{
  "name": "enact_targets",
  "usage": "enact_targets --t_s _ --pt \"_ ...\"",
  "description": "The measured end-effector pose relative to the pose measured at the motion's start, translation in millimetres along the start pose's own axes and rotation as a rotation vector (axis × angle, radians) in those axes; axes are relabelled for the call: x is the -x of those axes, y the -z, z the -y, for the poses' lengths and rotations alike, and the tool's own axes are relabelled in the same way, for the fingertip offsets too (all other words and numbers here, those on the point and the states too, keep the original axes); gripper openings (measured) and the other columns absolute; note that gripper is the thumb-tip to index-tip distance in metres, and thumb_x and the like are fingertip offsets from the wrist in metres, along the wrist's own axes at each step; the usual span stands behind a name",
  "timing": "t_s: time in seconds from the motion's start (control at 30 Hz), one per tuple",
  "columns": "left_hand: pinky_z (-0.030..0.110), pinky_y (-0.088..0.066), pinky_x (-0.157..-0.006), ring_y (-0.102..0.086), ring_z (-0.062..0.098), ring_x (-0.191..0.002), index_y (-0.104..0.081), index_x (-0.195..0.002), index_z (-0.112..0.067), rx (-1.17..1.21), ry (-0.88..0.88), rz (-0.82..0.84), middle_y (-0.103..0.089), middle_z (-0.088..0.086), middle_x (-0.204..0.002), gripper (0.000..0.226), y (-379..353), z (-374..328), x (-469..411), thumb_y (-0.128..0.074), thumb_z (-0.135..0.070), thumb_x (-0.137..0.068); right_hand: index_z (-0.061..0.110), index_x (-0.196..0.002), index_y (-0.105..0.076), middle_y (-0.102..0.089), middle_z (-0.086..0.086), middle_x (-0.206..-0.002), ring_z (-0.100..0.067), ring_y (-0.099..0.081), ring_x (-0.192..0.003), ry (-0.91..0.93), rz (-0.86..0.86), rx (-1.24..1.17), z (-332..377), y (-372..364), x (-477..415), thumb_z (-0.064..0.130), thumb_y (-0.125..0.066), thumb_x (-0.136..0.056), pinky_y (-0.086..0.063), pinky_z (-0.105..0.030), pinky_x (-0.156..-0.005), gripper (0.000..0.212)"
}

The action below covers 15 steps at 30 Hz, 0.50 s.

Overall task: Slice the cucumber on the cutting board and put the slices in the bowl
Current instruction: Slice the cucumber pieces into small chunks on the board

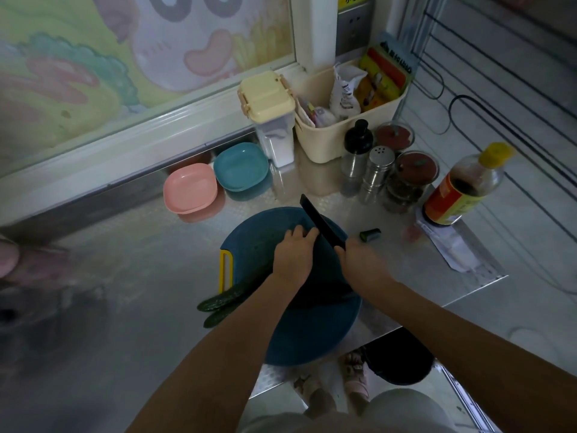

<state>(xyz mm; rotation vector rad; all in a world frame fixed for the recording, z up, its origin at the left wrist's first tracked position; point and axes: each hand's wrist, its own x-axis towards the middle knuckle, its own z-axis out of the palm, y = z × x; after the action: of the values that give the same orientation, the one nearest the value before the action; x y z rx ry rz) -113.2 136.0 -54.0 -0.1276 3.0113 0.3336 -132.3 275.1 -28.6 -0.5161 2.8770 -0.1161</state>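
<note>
Looking down at a steel counter, you see both of your hands at work over a round, dark blue cutting board with a yellow handle on its left edge. Your left hand curls its fingers down over the cucumber, holding it against the board. The cucumber's dark green free end sticks out past the board's lower left rim, beneath your forearm. Your right hand is wrapped round the handle of a black knife. Its blade slants up and away to the left, just beside your left fingertips. The dim light hides the spot where blade meets cucumber. 1 small cut end piece lies on the counter just right of the board. Beyond the board, near the window ledge, 2 shallow bowls sit side by side: a pink bowl and a teal bowl. A dark sauce bottle with a yellow cap stands at the far right.
</note>
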Motion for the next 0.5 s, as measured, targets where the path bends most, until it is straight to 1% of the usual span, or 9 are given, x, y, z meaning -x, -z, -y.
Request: enact_targets --t_s 0.03,0.07,0.13,0.2,0.27,0.37,0.43,0.47,0.5 --pt "0.036 -0.043 -0.061 -0.053 0.033 -0.099 -0.052 -0.127 -0.015 -0.010 0.003 0.007 -0.055 0.015 -0.112 0.037 1 -1 0 -0.051 -0.009 -0.091 0.003 -0.082 -0.058 -0.063 -0.010 -0.059 -0.015 -0.059 -0.047 -0.023 -0.034 0.036 0 1 0 0.029 -0.068 -0.083 -0.013 -0.019 -0.036 0.028" --pt "0.036 -0.044 -0.064 -0.052 0.031 -0.102 -0.049 -0.129 -0.016 -0.020 0.003 0.013 -0.054 0.013 -0.116 0.038 1 -1 -1 -0.049 -0.009 -0.092 0.003 -0.083 -0.059 -0.061 -0.011 -0.059 -0.015 -0.060 -0.048 -0.008 -0.073 0.072 0 3 -1 0.027 -0.069 -0.082 -0.012 -0.020 -0.037 0.027" --pt "0.034 -0.044 -0.069 -0.049 0.028 -0.106 -0.046 -0.131 -0.018 -0.029 0.003 0.021 -0.051 0.010 -0.121 0.039 1 -2 -1 -0.047 -0.010 -0.093 0.002 -0.095 -0.056 -0.062 -0.014 -0.070 -0.020 -0.065 -0.062 0.009 -0.035 -0.004 -1 3 0 0.028 -0.060 -0.090 -0.024 -0.021 -0.043 0.026" --pt "0.033 -0.044 -0.071 -0.048 0.027 -0.108 -0.045 -0.131 -0.019 -0.034 0.007 0.016 -0.051 0.008 -0.123 0.039 1 -1 -2 -0.046 -0.011 -0.093 0.000 -0.103 -0.053 -0.067 -0.016 -0.081 -0.022 -0.066 -0.071 0.020 -0.044 0.014 -4 0 -2 0.030 -0.050 -0.096 -0.020 -0.021 -0.040 0.031" --pt "0.032 -0.044 -0.072 -0.048 0.026 -0.108 -0.046 -0.130 -0.020 -0.024 0.011 0.010 -0.051 0.006 -0.122 0.038 0 -1 -2 -0.046 -0.011 -0.093 0.000 -0.114 -0.046 -0.066 -0.017 -0.099 -0.026 -0.065 -0.085 0.045 0.045 -0.010 -9 -3 -5 0.031 -0.033 -0.102 -0.017 -0.017 -0.042 0.036" --pt "0.031 -0.042 -0.072 -0.048 0.025 -0.109 -0.047 -0.129 -0.022 -0.012 0.018 0.007 -0.052 0.004 -0.121 0.036 -1 -1 -4 -0.046 -0.012 -0.094 0.000 -0.111 -0.049 -0.065 -0.018 -0.103 -0.028 -0.063 -0.090 0.055 0.115 -0.130 -11 1 -10 0.030 -0.030 -0.102 -0.028 -0.022 -0.046 0.036" --pt "0.032 -0.043 -0.074 -0.047 0.025 -0.112 -0.046 -0.130 -0.022 -0.008 0.029 0.009 -0.051 0.003 -0.122 0.036 -1 -1 -4 -0.044 -0.013 -0.095 -0.001 -0.111 -0.049 -0.063 -0.020 -0.106 -0.029 -0.062 -0.094 0.059 0.167 -0.169 -11 6 -15 0.027 -0.030 -0.103 -0.034 -0.025 -0.058 0.036" --pt "0.032 -0.043 -0.075 -0.047 0.025 -0.112 -0.046 -0.130 -0.023 -0.003 0.035 0.009 -0.051 0.003 -0.122 0.037 -1 -1 -4 -0.044 -0.013 -0.095 -0.001 -0.112 -0.049 -0.063 -0.020 -0.107 -0.029 -0.062 -0.094 0.063 0.185 -0.153 -10 5 -15 0.026 -0.030 -0.103 -0.033 -0.025 -0.059 0.035" --pt "0.033 -0.043 -0.074 -0.047 0.026 -0.112 -0.046 -0.130 -0.022 0.002 0.040 0.006 -0.051 0.003 -0.122 0.037 -2 -1 -4 -0.044 -0.013 -0.094 -0.001 -0.112 -0.049 -0.063 -0.019 -0.105 -0.027 -0.063 -0.092 0.069 0.163 -0.115 -10 5 -16 0.026 -0.032 -0.102 -0.032 -0.025 -0.055 0.033"
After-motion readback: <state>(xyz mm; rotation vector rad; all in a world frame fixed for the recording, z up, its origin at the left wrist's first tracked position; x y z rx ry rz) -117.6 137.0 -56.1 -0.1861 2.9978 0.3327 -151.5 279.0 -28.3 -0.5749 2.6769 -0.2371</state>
